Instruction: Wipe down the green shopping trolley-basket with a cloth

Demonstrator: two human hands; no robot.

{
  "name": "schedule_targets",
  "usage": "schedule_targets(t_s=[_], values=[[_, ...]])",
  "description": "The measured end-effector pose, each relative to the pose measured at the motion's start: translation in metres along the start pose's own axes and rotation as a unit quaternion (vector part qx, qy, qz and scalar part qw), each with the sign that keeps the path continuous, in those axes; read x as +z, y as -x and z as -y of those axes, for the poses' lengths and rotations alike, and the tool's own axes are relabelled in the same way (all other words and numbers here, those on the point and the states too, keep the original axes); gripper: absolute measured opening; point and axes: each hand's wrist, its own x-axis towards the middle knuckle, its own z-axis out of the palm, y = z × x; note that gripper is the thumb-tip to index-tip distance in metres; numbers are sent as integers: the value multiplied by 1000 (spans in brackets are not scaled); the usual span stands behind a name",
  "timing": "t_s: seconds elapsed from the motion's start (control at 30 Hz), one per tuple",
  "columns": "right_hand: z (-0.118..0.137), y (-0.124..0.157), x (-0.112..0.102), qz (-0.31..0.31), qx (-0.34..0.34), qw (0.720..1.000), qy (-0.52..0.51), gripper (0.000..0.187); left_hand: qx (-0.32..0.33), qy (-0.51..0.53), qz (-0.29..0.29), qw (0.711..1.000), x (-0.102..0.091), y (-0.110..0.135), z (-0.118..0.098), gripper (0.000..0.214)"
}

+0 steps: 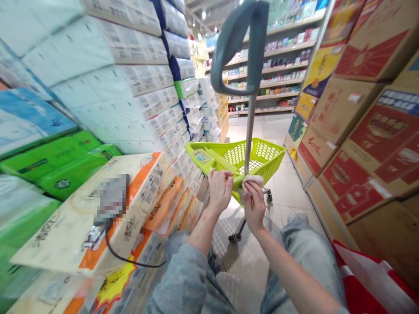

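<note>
A lime-green wheeled shopping basket (269,162) stands in front of me, with a metal pole (250,126) rising to a grey loop handle (258,52). The fingers of my left hand (221,190) are curled over the near rim, left of the pole. In my right hand (255,203) is a bunched whitish cloth (253,179), pressed against the rim at the foot of the pole. Part of the cloth is hidden by my fingers. A small label (203,156) is on the basket's left corner.
Stacked tissue packs (140,52) rise on the left; a blurred grey device (113,198) with a black cable lies on a nearer pack. Cardboard cartons (347,104) line the right side. Shelves (278,65) stand at the back. A red and white item (369,279) sits lower right.
</note>
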Motion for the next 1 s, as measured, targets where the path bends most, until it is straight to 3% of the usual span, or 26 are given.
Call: schedule_targets(t_s=[0.17,0.37,0.5,0.6,0.77,0.87,1.0], values=[[19,-22,13,93,-110,990,3,35,-4,8,-10,1000,1,4,0,20],[22,-55,14,171,-112,974,92,33,-8,27,-18,999,-3,7,2,19],[30,-65,16,179,-106,964,163,35,9,55,-23,998,-14,10,6,24],[28,-64,18,185,-99,970,123,35,2,55,-18,998,-22,5,17,24],[14,-61,14,190,-91,975,66,33,20,-28,44,998,-30,-9,37,21],[6,-66,8,203,-106,972,51,33,50,-86,72,992,-29,-11,39,21],[7,-71,1,233,-131,961,65,35,43,-126,46,990,-20,-9,33,20]])
